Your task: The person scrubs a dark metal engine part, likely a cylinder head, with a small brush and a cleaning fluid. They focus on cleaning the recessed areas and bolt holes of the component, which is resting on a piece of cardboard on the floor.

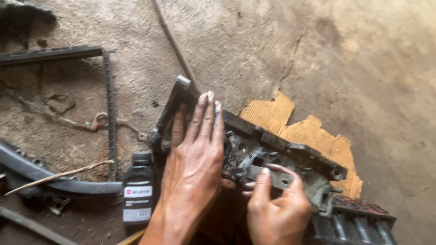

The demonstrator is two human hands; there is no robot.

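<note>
Metal part: a dark, greasy cast engine piece (pixel 272 154) lies on the floor on a scrap of cardboard (pixel 309 131), under both hands.
Handling: it looks heavy and rigid, with an oily, slippery skin; the thick outer rim by the left fingertips seems the safest place to grip, not the small inner lugs.
Left hand: the left hand (pixel 195 163) lies flat and open on the part's near end, fingers stretched toward the rim, pressing, holding nothing.
Right hand: the right hand (pixel 277 204) is half curled, thumb and fingers pinching a small flat grey metal strip (pixel 272 178) against the part's middle.
Beside the left hand: a small black bottle (pixel 138 188) stands upright, just to its outer side; farther out, a thin metal frame (pixel 109 109) and a dark curved hose (pixel 45 174).
Hidden: the part's near side is covered by the wrists; its far-right ribbed end is cut off by the picture edge; motion blur hides fine detail.
</note>
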